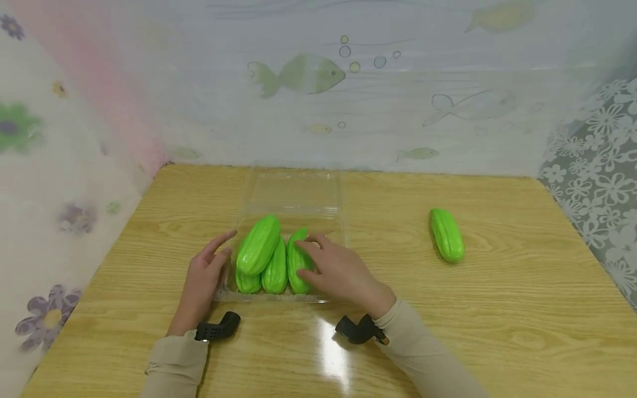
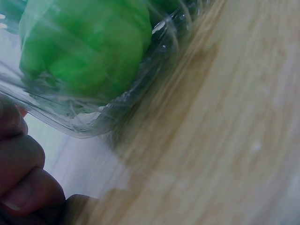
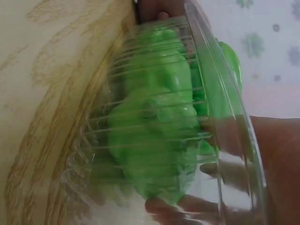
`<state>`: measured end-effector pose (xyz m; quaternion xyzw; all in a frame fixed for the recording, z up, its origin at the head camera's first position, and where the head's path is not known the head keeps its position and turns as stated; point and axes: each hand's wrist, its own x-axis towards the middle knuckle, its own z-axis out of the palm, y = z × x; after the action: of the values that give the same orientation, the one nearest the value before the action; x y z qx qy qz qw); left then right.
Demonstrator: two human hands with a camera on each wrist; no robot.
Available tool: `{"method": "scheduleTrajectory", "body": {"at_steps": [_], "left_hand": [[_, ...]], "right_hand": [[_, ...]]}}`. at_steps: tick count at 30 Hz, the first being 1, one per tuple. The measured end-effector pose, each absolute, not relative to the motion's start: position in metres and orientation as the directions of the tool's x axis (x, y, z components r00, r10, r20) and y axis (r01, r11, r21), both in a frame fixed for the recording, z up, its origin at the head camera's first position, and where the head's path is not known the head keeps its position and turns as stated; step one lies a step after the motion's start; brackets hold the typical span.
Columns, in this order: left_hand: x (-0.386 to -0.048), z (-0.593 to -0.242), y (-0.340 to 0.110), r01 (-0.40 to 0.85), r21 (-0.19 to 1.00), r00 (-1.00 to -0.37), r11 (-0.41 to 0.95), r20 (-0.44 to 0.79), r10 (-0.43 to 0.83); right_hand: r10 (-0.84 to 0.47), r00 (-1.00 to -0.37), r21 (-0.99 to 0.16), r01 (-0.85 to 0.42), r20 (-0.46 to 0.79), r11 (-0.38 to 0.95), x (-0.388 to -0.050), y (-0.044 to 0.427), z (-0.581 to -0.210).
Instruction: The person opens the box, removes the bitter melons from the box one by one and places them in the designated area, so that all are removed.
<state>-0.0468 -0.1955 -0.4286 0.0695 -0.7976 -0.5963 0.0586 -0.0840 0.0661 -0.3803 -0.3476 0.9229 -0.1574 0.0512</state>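
Observation:
Several bright green ridged gourds lie in a clear plastic box (image 1: pixel 325 299). One gourd (image 1: pixel 259 246) rests tilted on top of the others at the left. My right hand (image 1: pixel 343 271) reaches over the right rim and holds the rightmost gourd (image 1: pixel 296 264) between thumb and fingers. Its fingertips (image 3: pixel 161 208) show through the wall in the right wrist view. My left hand (image 1: pixel 203 276) rests against the box's left side, thumb and index finger at the rim. In the left wrist view, its other fingers (image 2: pixel 21 159) bend beside the box's corner.
Another green gourd (image 1: pixel 447 235) lies apart on the wooden table (image 1: pixel 497 309), to the right. The box's hinged clear lid (image 1: pixel 296 188) is folded back towards the painted wall (image 1: pixel 388 110). Another wall (image 1: pixel 50 210) borders the table at the left.

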Motion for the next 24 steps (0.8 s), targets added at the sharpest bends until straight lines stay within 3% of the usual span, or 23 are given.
{"method": "scheduleTrajectory", "body": {"at_steps": [4,16,24], "left_hand": [[-0.044,-0.419,-0.191,-0.045,0.963,-0.983,0.267,0.005,-0.182],[-0.047,-0.433,-0.196,-0.049,0.954,-0.985,0.297,0.004,-0.174],[-0.048,-0.426,-0.195,-0.053,0.965,-0.985,0.258,-0.007,-0.175]], "right_hand": [[-0.660,-0.751,-0.293,-0.639,0.035,0.712,-0.083,0.065,-0.384],[-0.651,-0.759,-0.204,-0.635,-0.015,0.745,-0.079,0.060,-0.387],[-0.687,-0.725,-0.156,-0.685,0.045,0.712,-0.079,0.060,-0.389]]}}
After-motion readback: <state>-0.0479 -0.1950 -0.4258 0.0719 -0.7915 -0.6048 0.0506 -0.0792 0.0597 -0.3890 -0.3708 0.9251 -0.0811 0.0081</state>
